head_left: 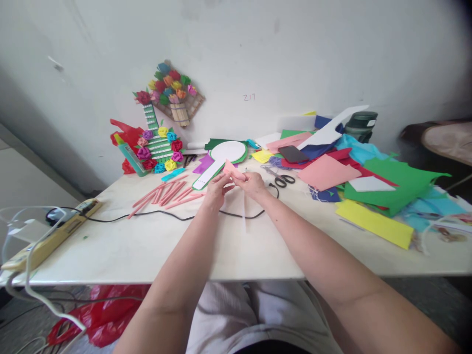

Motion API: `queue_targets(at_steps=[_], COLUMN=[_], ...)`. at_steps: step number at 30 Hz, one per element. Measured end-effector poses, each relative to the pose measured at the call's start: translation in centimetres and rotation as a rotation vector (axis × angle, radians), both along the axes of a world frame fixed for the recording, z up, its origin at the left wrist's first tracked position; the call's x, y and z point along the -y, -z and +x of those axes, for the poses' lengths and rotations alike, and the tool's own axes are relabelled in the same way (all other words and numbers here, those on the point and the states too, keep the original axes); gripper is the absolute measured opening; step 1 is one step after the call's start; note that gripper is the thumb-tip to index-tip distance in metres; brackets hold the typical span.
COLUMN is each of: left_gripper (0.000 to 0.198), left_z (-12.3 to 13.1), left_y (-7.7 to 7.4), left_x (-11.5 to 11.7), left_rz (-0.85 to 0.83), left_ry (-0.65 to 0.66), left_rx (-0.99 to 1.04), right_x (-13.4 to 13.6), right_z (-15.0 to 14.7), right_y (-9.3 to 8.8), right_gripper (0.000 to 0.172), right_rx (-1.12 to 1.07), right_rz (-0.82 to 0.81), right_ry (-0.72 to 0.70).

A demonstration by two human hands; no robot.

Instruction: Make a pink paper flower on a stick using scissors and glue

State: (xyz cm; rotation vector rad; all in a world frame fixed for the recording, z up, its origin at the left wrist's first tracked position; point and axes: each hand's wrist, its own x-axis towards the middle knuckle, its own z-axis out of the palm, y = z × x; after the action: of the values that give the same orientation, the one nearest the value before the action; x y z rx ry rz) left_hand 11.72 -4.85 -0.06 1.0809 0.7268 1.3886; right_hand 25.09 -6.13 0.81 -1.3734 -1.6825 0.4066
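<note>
Between my two hands is a small piece of pink paper (233,170), partly rolled or folded, raised above the table. My left hand (219,191) pinches its left end, and my right hand (253,185) grips its right end. Just beyond them lies a white paddle-shaped cutout (227,151) with a green edge. To the left of my left hand, several thin pink paper rolls (172,192) are spread on the table. Black-handled scissors (283,180) rest to the right of my right hand.
A black cord (177,216) crosses the table from a power strip (55,236) at left. Coloured paper sheets (391,184) and a phone (293,154) pile up at right. A glue bottle (132,156) and a paper-flower guitar (160,145) stand at back left.
</note>
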Motion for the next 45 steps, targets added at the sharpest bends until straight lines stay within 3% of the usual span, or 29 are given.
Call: queue_targets(at_steps=[5,25,33,41,45], left_gripper=[0.024,0.027,0.028,0.028,0.028], left_z=[0.0,0.1,-0.2,0.0,0.1], left_y=[0.2,0.1,0.1,0.4,0.3], left_x=[-0.2,-0.1,-0.3,-0.4,-0.3], left_rz=[0.009,0.017,-0.013,-0.007,0.002], left_ry=[0.004,0.019,-0.004,-0.005,-0.026], left_rx=[0.023,0.071,0.064,0.053,0.020], right_x=[-0.2,-0.5,0.8,-0.1,-0.6], right_z=[0.0,-0.4,0.4,-0.3,-0.4], right_y=[0.3,0.6,-0.9,0.1,0.6], right_gripper=[0.034,0.030,0.041,0.037,0.034], right_rx=[-0.072,-0.091,-0.369,-0.180,-0.183], right_rz=[-0.008,0.025,-0.050,-0.078,-0.091], right_ry=[-0.063,-0.089,-0.296,-0.112,-0.092])
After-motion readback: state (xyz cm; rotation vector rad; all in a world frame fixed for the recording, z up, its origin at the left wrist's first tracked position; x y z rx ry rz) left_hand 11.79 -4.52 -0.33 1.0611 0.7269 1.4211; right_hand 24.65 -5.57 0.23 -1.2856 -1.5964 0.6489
